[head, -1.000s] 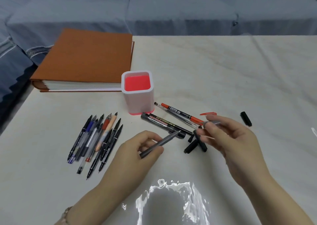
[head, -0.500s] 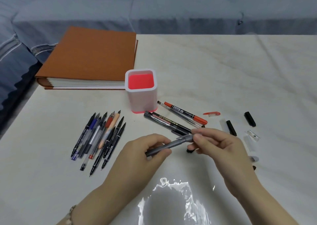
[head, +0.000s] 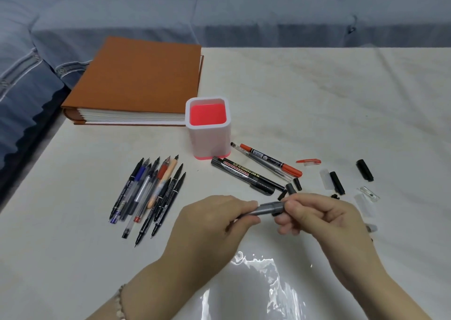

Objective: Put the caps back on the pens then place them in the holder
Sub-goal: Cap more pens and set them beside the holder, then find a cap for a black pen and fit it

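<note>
Left grip (head: 214,222) curls round the grey pen (head: 264,209); right grip (head: 327,218) seemingly pinches its capped end.

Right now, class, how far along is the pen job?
Done: nothing; the holder is empty. In hand: the left hand holds a grey pen while the right hand fits its cap. Left: the uncapped pens, the markers by the holder, the loose caps, and all the placing.
</note>
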`<state>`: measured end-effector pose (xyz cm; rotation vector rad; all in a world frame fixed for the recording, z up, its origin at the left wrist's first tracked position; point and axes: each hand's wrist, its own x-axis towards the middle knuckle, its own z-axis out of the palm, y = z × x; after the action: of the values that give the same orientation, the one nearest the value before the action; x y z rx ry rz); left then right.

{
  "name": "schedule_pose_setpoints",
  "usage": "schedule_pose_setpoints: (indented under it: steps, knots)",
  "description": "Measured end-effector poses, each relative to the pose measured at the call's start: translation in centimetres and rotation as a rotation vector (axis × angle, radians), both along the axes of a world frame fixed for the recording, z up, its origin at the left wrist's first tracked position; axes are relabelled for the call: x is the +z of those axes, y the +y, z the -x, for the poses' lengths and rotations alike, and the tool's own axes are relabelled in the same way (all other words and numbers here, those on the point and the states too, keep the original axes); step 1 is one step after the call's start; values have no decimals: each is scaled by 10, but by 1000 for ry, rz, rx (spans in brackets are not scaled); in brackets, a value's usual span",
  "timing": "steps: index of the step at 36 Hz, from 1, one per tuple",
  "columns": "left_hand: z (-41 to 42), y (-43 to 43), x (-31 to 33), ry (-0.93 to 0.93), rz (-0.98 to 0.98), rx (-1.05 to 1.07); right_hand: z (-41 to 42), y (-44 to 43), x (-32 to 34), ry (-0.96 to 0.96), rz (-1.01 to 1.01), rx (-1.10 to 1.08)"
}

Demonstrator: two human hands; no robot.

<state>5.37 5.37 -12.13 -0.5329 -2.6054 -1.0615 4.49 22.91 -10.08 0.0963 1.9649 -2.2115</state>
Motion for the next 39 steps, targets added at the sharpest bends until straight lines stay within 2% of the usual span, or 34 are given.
schedule_pose_setpoints:
  steps: [11, 14, 18, 20, 23, 25, 28, 32, 39]
  knots:
    - [0, -1, -7, 75, 11, -30, 2, 1, 1, 116, -124, 92]
    - [1, -1, -8, -29, -19, -30, 3, 4, -3, 112, -167, 81]
    - [13, -1, -6, -297, 74, 35, 12, 6, -15, 84, -339, 111]
    - [18, -12, -12, -287, 173, 111, 16, 9, -22, 115, -419, 40]
    - [21, -39, -25, -224, 302, 337, 25, 18, -28, 167, -473, -180]
    - [20, -54, -28, -297, 381, 453, 32, 23, -34, 143, -440, -295]
    - [21, -63, -31, -425, 486, 500, 44, 19, -46, 134, -460, -363]
    - [23, -61, -35, -446, 549, 500, 61, 2, -57, 167, -566, -293]
    - [24, -60, -44, -443, 550, 457, 65, 18, -59, 326, -960, -137]
